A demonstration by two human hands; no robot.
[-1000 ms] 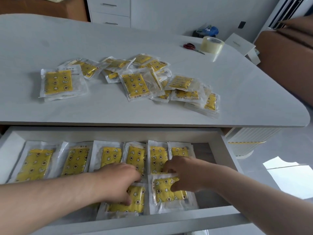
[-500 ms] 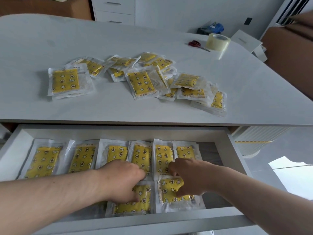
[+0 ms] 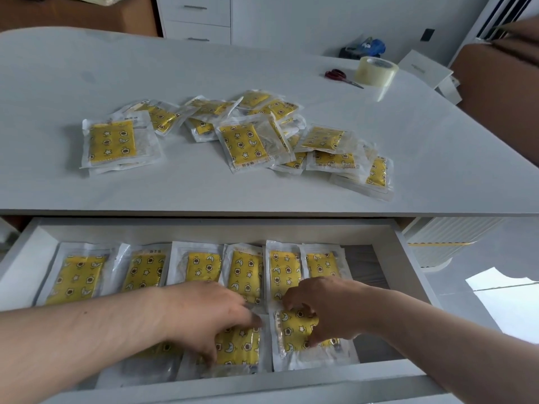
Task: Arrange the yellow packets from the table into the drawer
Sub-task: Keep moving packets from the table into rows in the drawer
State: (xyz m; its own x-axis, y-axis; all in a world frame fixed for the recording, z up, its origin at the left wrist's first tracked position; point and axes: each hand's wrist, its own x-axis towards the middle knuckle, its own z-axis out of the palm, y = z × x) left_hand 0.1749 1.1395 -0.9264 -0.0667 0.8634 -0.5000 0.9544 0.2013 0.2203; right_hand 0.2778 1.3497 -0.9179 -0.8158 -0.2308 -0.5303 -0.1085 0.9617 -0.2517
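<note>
Several yellow packets in clear wrappers lie in a loose pile (image 3: 253, 141) on the white table (image 3: 437, 147), with one a little apart at the left (image 3: 112, 141). Below, the open white drawer (image 3: 408, 269) holds a back row of packets (image 3: 245, 269) side by side. My left hand (image 3: 210, 316) spans a front-row packet (image 3: 239, 345), thumb at its near edge and fingers at its far corner. My right hand (image 3: 329, 307) grips the neighbouring front-row packet (image 3: 297, 333) between fingers and thumb. Another packet lies partly hidden under my left forearm.
At the table's far right stand a roll of clear tape (image 3: 376, 71), red-handled scissors (image 3: 338, 75) and a white card (image 3: 425, 68). A brown sofa (image 3: 501, 97) is at the right, a white cabinet (image 3: 198, 21) behind. The drawer's right end shows bare floor (image 3: 367, 269).
Both hands have stayed on the two front-row packets and nudged them only slightly. The pile on the table has not changed.
</note>
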